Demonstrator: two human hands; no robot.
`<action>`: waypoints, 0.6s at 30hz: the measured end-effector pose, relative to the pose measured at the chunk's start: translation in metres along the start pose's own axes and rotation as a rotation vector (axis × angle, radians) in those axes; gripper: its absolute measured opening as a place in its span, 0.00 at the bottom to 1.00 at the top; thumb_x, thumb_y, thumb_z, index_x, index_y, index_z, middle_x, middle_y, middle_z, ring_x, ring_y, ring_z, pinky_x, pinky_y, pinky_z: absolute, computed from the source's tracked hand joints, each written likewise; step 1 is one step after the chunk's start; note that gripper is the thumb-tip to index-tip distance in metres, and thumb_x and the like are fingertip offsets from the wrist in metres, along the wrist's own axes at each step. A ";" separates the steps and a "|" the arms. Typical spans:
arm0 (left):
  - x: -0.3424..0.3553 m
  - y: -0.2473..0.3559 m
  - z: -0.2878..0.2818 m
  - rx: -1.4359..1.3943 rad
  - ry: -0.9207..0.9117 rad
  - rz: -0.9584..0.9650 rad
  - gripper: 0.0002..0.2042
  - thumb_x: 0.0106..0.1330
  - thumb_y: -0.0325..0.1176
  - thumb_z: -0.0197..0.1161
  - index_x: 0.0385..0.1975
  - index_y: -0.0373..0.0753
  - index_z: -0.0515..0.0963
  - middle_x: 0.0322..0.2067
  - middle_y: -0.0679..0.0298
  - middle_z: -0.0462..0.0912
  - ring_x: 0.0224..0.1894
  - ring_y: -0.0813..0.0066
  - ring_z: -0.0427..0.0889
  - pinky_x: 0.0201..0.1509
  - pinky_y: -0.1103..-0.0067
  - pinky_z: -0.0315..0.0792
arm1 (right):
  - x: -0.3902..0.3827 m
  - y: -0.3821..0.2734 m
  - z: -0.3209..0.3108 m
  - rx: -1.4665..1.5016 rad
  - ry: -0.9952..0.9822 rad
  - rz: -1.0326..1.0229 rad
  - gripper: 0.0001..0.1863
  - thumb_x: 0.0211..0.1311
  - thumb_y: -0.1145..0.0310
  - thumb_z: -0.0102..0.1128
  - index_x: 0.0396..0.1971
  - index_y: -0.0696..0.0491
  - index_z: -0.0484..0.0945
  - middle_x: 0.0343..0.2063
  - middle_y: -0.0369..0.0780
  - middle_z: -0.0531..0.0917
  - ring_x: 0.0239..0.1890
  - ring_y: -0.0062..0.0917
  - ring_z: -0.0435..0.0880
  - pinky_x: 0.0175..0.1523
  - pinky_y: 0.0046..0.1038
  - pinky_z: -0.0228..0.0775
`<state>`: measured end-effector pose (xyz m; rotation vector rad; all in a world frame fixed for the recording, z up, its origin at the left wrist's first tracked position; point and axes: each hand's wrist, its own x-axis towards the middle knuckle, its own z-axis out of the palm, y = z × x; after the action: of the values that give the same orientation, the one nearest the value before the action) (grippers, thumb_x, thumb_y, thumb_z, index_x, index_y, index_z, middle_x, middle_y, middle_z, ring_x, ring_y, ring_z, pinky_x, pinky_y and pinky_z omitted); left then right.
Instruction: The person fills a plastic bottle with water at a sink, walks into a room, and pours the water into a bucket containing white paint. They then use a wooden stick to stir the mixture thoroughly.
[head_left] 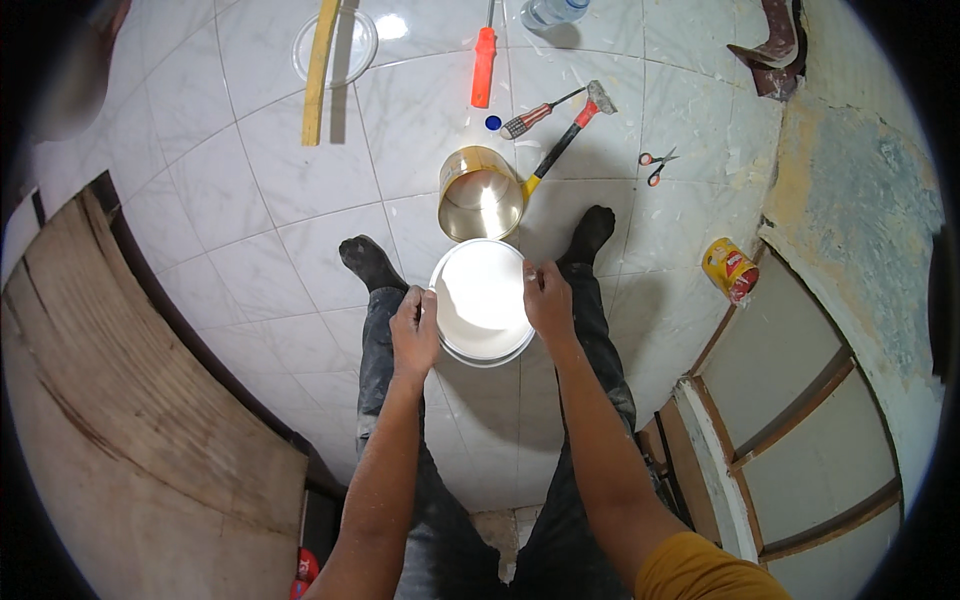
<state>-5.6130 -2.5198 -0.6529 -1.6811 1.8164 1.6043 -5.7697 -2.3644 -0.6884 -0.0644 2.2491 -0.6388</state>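
A round white plastic bucket [484,300] is between my feet. My left hand [414,328] is closed on its left rim, and my right hand [548,300] grips the right rim. Everything inside the bucket looks white; I cannot tell paint from bare plastic. Just beyond it, an open metal can [482,205] lies tipped with its shiny inside toward me. Touching that can's right side is a scraper [560,150] with a black, red and yellow handle. A screwdriver [527,122] and a small blue cap [493,123] lie farther back.
Scissors [656,166] and a small yellow can [730,268] are on the tiles to the right. At the back are an orange-handled tool [484,70], a plastic bottle [553,12], and a wooden strip [319,75] across a clear lid [365,50]. Wooden panels [150,400] stand at left.
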 end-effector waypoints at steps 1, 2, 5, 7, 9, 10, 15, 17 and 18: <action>0.003 0.001 0.000 0.015 0.000 -0.005 0.17 0.80 0.39 0.54 0.31 0.30 0.69 0.24 0.52 0.72 0.29 0.73 0.69 0.38 0.71 0.70 | 0.003 -0.001 -0.001 -0.004 -0.018 0.011 0.24 0.78 0.55 0.57 0.29 0.62 0.70 0.22 0.51 0.75 0.24 0.41 0.69 0.35 0.40 0.67; 0.006 0.002 0.001 0.028 -0.013 -0.060 0.18 0.80 0.39 0.54 0.31 0.30 0.69 0.23 0.52 0.72 0.29 0.73 0.69 0.38 0.71 0.70 | 0.006 -0.001 -0.002 -0.028 -0.030 0.018 0.24 0.78 0.55 0.56 0.29 0.62 0.71 0.22 0.52 0.75 0.24 0.43 0.69 0.35 0.40 0.68; 0.010 0.006 0.001 0.017 0.003 -0.049 0.19 0.79 0.40 0.55 0.30 0.30 0.69 0.22 0.54 0.71 0.29 0.75 0.67 0.37 0.72 0.70 | 0.016 -0.003 -0.004 -0.072 -0.118 0.093 0.23 0.77 0.54 0.54 0.32 0.62 0.74 0.32 0.58 0.82 0.37 0.60 0.81 0.40 0.49 0.70; 0.016 0.007 0.002 0.033 -0.013 -0.112 0.19 0.79 0.41 0.56 0.30 0.30 0.69 0.22 0.54 0.70 0.28 0.75 0.67 0.36 0.72 0.70 | 0.022 -0.004 -0.004 -0.066 -0.161 0.128 0.23 0.78 0.54 0.52 0.34 0.62 0.76 0.34 0.58 0.83 0.40 0.60 0.81 0.43 0.49 0.71; 0.021 0.006 0.002 0.015 -0.020 -0.136 0.20 0.79 0.42 0.56 0.29 0.30 0.69 0.21 0.54 0.71 0.28 0.75 0.68 0.36 0.72 0.70 | 0.029 -0.004 -0.004 -0.070 -0.193 0.155 0.23 0.78 0.54 0.52 0.36 0.62 0.78 0.35 0.59 0.83 0.42 0.60 0.81 0.45 0.48 0.72; 0.024 0.006 0.002 -0.001 -0.022 -0.138 0.20 0.79 0.42 0.56 0.29 0.31 0.69 0.22 0.54 0.71 0.28 0.75 0.68 0.37 0.72 0.70 | 0.032 -0.004 -0.004 -0.079 -0.203 0.164 0.23 0.77 0.54 0.52 0.37 0.62 0.79 0.36 0.59 0.83 0.43 0.60 0.81 0.46 0.48 0.72; 0.030 0.008 0.001 0.010 -0.043 -0.219 0.20 0.78 0.42 0.57 0.28 0.31 0.70 0.21 0.56 0.72 0.28 0.76 0.68 0.37 0.73 0.71 | 0.042 -0.004 -0.003 -0.050 -0.246 0.216 0.23 0.77 0.54 0.53 0.36 0.62 0.80 0.37 0.59 0.84 0.44 0.60 0.82 0.48 0.49 0.72; 0.034 0.011 0.002 0.005 -0.034 -0.228 0.20 0.78 0.42 0.57 0.27 0.31 0.70 0.21 0.57 0.71 0.28 0.77 0.68 0.36 0.74 0.70 | 0.044 -0.005 -0.003 -0.051 -0.243 0.238 0.23 0.77 0.54 0.53 0.36 0.62 0.80 0.37 0.59 0.84 0.44 0.60 0.82 0.48 0.49 0.73; 0.034 0.012 0.002 -0.003 -0.034 -0.229 0.20 0.78 0.42 0.57 0.27 0.31 0.70 0.21 0.58 0.71 0.28 0.77 0.68 0.37 0.74 0.70 | 0.044 -0.006 -0.004 -0.051 -0.246 0.244 0.23 0.76 0.53 0.53 0.36 0.62 0.81 0.38 0.59 0.84 0.45 0.59 0.82 0.49 0.49 0.73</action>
<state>-5.6350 -2.5414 -0.6713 -1.7777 1.5415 1.5303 -5.8038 -2.3784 -0.7133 0.1007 1.9950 -0.4181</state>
